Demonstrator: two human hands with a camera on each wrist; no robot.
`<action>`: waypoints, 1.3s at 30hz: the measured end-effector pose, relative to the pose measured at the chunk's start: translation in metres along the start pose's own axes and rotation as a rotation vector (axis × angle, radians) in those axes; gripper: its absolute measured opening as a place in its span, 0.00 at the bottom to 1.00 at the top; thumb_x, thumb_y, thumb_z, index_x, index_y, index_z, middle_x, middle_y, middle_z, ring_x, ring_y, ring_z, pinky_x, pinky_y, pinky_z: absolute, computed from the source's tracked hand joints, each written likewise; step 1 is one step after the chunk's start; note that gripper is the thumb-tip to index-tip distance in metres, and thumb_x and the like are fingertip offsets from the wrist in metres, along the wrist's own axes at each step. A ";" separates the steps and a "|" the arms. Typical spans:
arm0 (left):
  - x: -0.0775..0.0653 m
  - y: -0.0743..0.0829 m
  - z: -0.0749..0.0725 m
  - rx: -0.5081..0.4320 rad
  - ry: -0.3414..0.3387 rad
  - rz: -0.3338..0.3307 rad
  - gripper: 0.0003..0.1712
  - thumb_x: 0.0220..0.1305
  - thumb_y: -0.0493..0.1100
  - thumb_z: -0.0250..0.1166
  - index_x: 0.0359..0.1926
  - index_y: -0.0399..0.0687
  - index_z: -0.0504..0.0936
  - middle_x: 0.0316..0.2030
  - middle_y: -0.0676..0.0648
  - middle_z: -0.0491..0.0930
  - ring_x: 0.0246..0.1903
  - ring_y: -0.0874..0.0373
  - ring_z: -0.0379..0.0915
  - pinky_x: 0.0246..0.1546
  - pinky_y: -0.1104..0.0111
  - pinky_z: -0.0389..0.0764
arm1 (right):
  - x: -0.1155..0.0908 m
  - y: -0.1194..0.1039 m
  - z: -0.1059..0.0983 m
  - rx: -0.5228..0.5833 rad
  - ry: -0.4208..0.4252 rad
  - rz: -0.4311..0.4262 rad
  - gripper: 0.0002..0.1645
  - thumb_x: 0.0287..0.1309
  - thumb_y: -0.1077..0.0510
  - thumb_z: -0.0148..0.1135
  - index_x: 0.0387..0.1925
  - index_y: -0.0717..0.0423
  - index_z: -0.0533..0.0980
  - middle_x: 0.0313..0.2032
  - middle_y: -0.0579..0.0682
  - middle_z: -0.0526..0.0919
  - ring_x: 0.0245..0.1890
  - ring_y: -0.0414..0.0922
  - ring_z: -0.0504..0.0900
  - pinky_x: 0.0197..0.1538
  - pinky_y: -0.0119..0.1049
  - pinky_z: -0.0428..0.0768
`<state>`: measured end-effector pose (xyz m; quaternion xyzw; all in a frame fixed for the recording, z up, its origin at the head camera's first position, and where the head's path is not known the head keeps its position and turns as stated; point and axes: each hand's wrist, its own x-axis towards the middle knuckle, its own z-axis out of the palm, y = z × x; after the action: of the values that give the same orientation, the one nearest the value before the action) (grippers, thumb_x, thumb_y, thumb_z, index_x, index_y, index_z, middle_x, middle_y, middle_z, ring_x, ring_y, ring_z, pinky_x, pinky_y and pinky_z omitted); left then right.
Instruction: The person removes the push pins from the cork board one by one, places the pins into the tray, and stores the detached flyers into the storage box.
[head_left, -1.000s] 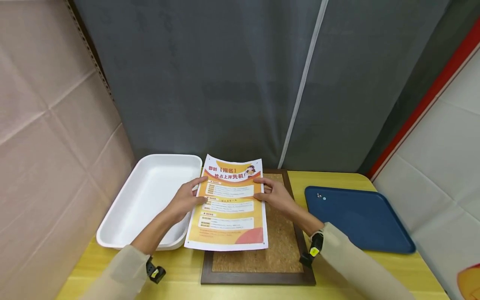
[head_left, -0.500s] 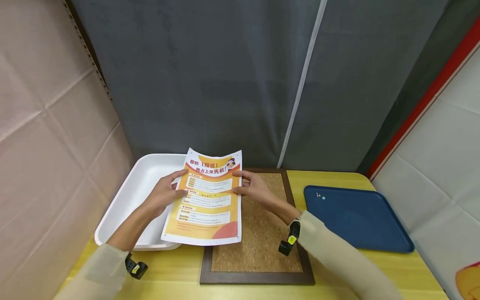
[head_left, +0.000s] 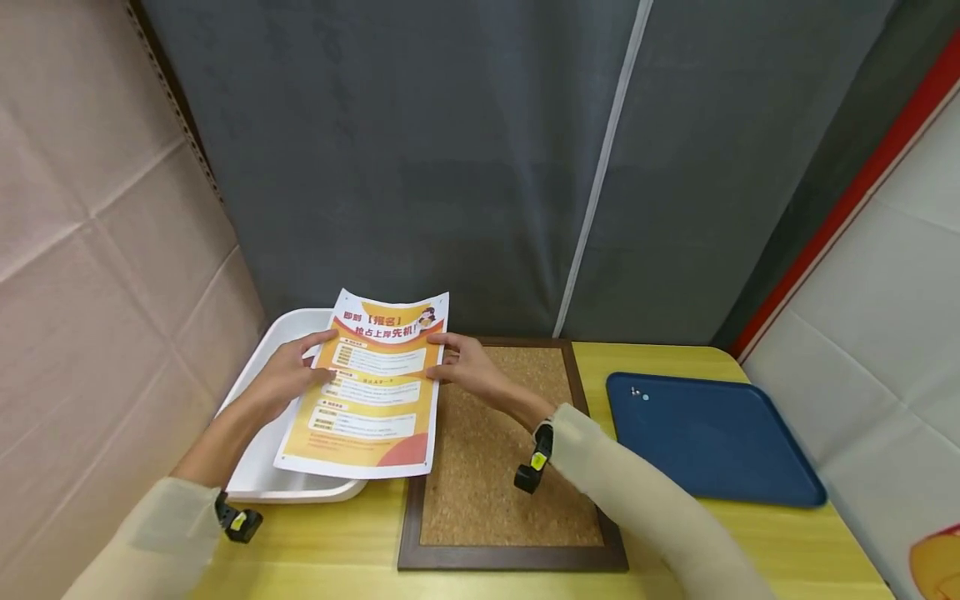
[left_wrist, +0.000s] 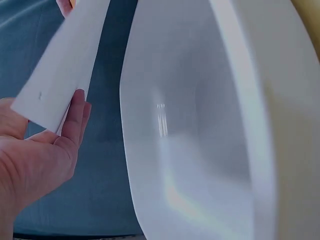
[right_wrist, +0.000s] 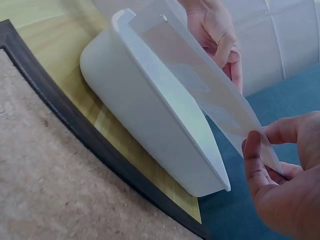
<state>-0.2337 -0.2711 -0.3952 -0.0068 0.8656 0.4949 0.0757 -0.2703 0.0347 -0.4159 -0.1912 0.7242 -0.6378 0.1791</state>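
A printed yellow and orange paper flyer (head_left: pixel 367 392) is held up between both hands, its upper edge slightly bowed. My left hand (head_left: pixel 281 379) pinches its left edge, thumb on the printed face. At the opposite edge, my right hand (head_left: pixel 472 371) grips the sheet between thumb and fingers. Beneath the flyer stands a white plastic basin (head_left: pixel 251 467), partly covered from the head view. The left wrist view shows the sheet's pale back (left_wrist: pixel 65 65) above and beside the basin (left_wrist: pixel 165 150). In the right wrist view the paper (right_wrist: pixel 210 90) hangs over the basin's rim (right_wrist: pixel 165 100).
A cork board (head_left: pixel 517 500) in a dark brown frame lies on the yellow wooden table (head_left: pixel 330 550), right of the basin. Farther right is a blue tray (head_left: pixel 712 442) with a few tiny items (head_left: pixel 640 393) near its upper left corner. A grey curtain (head_left: pixel 420 167) hangs behind.
Both hands have carried the flyer leftward, from over the cork board's left part to over the white basin. More of the cork surface now shows. The grip looks the same.
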 end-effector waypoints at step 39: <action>0.002 -0.048 -0.071 0.148 -0.001 -0.047 0.48 0.67 0.28 0.63 0.82 0.30 0.49 0.54 0.19 0.75 0.35 0.51 0.84 0.33 0.64 0.86 | 0.066 0.011 0.091 -0.185 0.038 0.048 0.37 0.61 0.72 0.71 0.71 0.67 0.72 0.53 0.60 0.83 0.36 0.43 0.87 0.40 0.32 0.87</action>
<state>-0.2400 -0.3567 -0.4012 -0.0213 0.8995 0.4274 0.0878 -0.2818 -0.0748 -0.4389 -0.1774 0.7878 -0.5672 0.1619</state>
